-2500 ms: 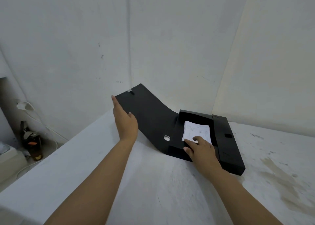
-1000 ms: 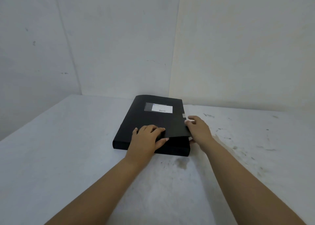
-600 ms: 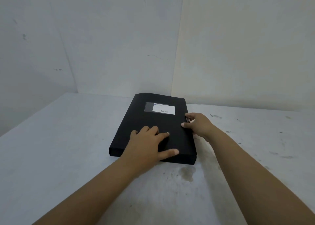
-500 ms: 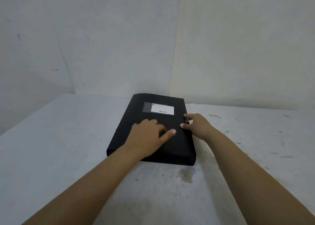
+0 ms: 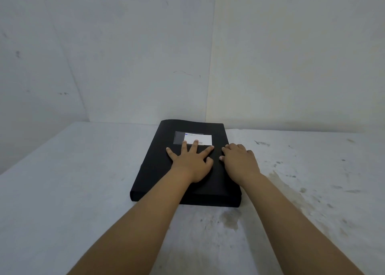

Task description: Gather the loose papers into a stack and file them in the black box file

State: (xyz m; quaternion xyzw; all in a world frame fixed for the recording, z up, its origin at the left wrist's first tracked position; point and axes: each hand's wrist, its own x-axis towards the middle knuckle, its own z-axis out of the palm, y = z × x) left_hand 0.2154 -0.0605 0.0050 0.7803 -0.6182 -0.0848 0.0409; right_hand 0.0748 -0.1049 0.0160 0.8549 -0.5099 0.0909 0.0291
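Looking down from your head camera, you see the black box file (image 5: 166, 170) lying flat and closed on the white table (image 5: 62, 191), its long side running away from you toward the corner where the two walls (image 5: 125, 56) meet. No loose papers show anywhere on the tabletop. Your left hand (image 5: 192, 162) lies palm-down on the file's cover with the fingers spread wide — it grips nothing, only presses flat on the lid, and two fingertips reach onto the lower edge of the white label (image 5: 198, 139) near the file's far end. A grey clear pocket (image 5: 178, 137) sits around the left part of that label. Your right hand (image 5: 239, 160) rests at the file's right edge, fingers loosely curled downward over the rim and touching the cover; whether it pinches anything beneath is hidden by the hand itself. The two hands sit close beside each other, not touching. Stains and dark scuffs (image 5: 231, 218) mark the table in front of the file's near edge and off to the right — the left side looks cleaner
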